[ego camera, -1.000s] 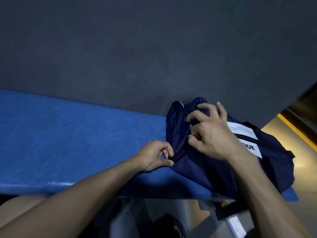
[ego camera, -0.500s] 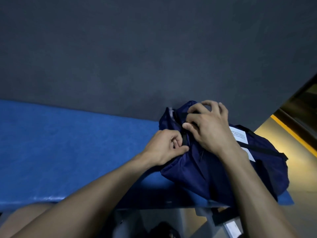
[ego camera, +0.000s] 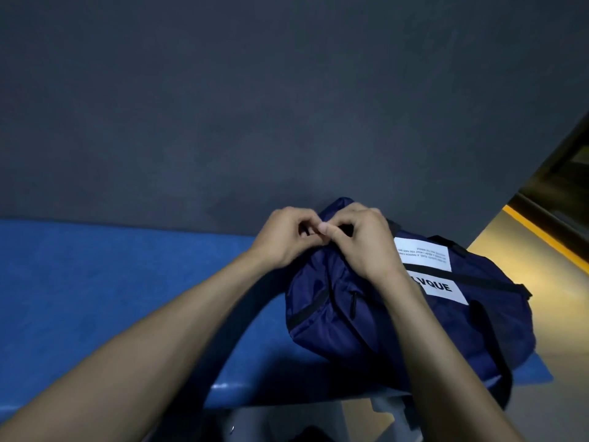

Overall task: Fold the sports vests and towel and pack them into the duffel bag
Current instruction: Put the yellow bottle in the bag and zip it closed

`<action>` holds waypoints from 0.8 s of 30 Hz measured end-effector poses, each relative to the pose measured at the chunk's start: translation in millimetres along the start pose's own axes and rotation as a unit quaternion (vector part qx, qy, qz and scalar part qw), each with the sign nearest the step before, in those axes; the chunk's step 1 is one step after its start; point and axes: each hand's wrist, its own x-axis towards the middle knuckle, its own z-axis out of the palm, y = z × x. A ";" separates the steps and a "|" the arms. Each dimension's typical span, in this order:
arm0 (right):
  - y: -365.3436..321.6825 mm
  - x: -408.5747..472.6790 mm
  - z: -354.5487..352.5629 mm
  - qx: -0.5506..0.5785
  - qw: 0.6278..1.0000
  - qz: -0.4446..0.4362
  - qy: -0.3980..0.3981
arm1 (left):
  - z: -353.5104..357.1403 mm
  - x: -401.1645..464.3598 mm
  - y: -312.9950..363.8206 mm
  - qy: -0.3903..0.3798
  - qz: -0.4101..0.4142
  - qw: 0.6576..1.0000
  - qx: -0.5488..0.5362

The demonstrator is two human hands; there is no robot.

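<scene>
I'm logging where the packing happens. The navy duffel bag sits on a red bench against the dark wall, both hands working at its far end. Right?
Not quite: the bench is blue, not red, as the head view shows. The navy duffel bag does sit on it against the dark wall, with the left hand and right hand at its far end.

It looked like a gym or changing room: a blue padded bench stood against a dark wall, with yellow-edged flooring right of the grips.

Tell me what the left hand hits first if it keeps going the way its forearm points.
Probably the right hand, whose thumb already meets it atop the navy fabric duffel bag. Beyond both stands the dark grey wall, though depth is unclear.
</scene>
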 end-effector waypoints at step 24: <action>-8.2 -6.5 17.7 -0.171 0.981 -0.065 0.069 | -22.2 64.8 -54.8 -0.150 -0.417 0.872 -0.208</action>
